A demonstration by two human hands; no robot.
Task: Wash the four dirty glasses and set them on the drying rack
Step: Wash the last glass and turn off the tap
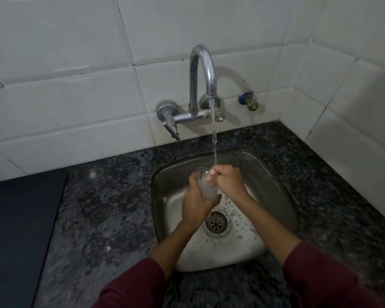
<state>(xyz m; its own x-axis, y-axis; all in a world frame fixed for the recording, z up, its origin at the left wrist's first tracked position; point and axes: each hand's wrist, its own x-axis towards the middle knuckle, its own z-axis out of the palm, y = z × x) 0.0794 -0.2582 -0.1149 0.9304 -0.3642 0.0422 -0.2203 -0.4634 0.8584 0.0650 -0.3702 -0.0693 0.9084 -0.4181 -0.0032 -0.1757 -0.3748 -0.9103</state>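
A clear drinking glass (206,186) is held tilted over the steel sink (273,185), its mouth up and to the left. My left hand (195,204) wraps around its lower body from the left. My right hand (228,180) has its fingers pushed into the glass's mouth from the right. Water runs from the chrome tap (203,70) in a thin stream (214,138) that lands on my right hand at the glass's rim. No other glass and no drying rack is in view.
The sink basin holds water drops and suds around the drain (216,222). Dark speckled granite counter (105,207) surrounds it. A black flat surface (16,230) lies at the left. White tiled walls meet in a corner at the right, with a small blue valve (249,101).
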